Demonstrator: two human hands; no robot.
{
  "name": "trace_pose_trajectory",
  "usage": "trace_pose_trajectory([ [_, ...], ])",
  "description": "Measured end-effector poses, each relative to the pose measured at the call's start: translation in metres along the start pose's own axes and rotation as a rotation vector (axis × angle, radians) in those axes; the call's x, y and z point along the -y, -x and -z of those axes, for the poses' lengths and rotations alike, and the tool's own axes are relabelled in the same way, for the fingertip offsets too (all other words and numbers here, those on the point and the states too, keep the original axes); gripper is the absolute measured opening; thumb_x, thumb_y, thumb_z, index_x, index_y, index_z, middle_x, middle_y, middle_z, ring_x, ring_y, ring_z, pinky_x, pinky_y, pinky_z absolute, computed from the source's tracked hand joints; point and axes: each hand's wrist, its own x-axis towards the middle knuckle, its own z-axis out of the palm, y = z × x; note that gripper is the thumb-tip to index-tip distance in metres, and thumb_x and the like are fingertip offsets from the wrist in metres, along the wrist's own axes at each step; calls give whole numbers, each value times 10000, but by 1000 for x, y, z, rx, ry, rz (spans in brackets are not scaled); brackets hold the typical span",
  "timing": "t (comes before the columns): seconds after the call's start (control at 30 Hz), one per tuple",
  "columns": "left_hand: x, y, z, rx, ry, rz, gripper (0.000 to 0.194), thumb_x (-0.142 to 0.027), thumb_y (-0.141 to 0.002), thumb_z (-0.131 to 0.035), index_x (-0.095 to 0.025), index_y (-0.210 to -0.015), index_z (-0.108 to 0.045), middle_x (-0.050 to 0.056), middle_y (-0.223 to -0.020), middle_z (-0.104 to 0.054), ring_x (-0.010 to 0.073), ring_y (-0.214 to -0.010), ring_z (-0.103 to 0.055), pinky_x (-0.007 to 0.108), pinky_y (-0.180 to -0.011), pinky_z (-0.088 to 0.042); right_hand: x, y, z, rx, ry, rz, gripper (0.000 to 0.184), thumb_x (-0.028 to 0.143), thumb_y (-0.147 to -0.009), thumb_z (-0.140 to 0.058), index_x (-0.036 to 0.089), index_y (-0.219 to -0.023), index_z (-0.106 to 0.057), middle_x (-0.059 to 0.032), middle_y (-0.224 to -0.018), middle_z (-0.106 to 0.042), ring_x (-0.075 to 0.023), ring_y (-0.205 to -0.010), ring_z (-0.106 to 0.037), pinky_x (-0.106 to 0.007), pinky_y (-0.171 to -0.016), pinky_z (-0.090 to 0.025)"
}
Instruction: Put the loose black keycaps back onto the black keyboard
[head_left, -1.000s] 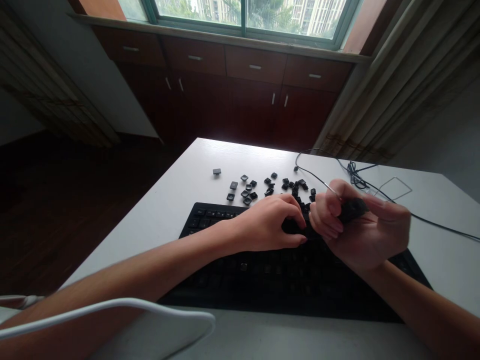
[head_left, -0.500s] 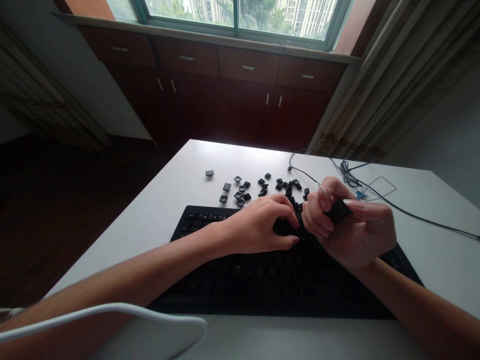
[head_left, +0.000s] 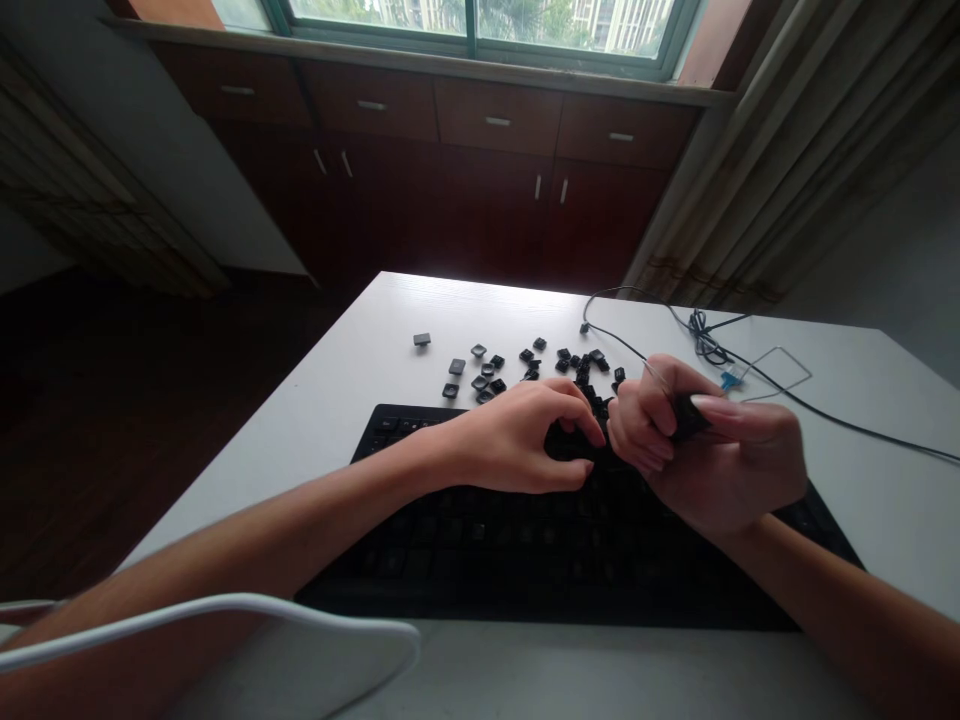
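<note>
A black keyboard (head_left: 465, 540) lies on the white table (head_left: 330, 410) in front of me. My left hand (head_left: 517, 450) rests palm down on its upper rows, fingers curled over the keys. Just to its right, my right hand (head_left: 712, 460) is raised slightly above the keyboard and pinches a small black object (head_left: 686, 415), apparently a keycap puller, between thumb and fingers. Several loose black keycaps (head_left: 487, 375) lie scattered on the table beyond the keyboard, with one keycap (head_left: 421, 340) apart at the far left.
A thin black cable (head_left: 825, 420) runs across the table's right side, with a coiled bundle (head_left: 705, 345) near the far edge. A white chair back (head_left: 225, 640) is at the bottom left. Dark wooden cabinets (head_left: 487, 190) and a window stand beyond the table.
My right hand has closed tighter around the small black object and shifted slightly toward my left hand. My left hand stays on the keyboard's upper rows. The view has shifted a little.
</note>
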Motion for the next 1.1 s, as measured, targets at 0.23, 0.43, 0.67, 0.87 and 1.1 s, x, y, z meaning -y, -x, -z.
trace_pose_trajectory([
  [0.23, 4, 2, -8, -39, -56, -22, 260, -324, -804, -741, -212, -1039, -735, 67, -1101, -633, 183, -966, -623, 318, -886, -515, 2, 2, 1, -15, -18, 6, 180, 376, -729, -502, 231, -627, -472, 12, -513, -409, -150, -472, -362, -307, -475, -264],
  [0.43, 6, 2, -15, -77, -86, -22, 215, -325, -830, -722, -210, -1011, -743, 65, -1091, -626, 179, -940, -618, 315, -863, -522, 9, 3, 1, -129, -79, 55, 166, 385, -745, -478, 232, -681, -487, 7, -540, -412, -151, -488, -381, -312, -488, -285],
  [0.67, 4, 1, -15, -70, -83, -9, 212, -338, -828, -729, -214, -1000, -740, 61, -1087, -625, 183, -957, -603, 332, -878, -513, 19, -5, 4, -374, -115, 55, 155, 386, -776, -462, 247, -831, -502, -30, -702, -530, -173, -569, -462, -312, -516, -383],
  [0.87, 5, 1, -15, -68, -90, -10, 226, -367, -838, -719, -225, -1013, -729, 58, -1112, -614, 181, -963, -599, 334, -871, -513, 9, -2, 17, -332, 25, 50, 132, 287, -915, -534, 281, -1047, -527, -3, -816, -614, -139, -632, -514, -277, -584, -464],
  [1.1, 4, 2, -14, -56, -109, 5, 217, -369, -842, -715, -240, -1018, -714, 44, -1110, -615, 185, -979, -595, 344, -873, -501, 12, 8, 33, -65, 821, 341, 415, 201, -954, -579, 319, -1333, -460, -44, -1264, -647, -163, -932, -670, -344, -843, -549],
])
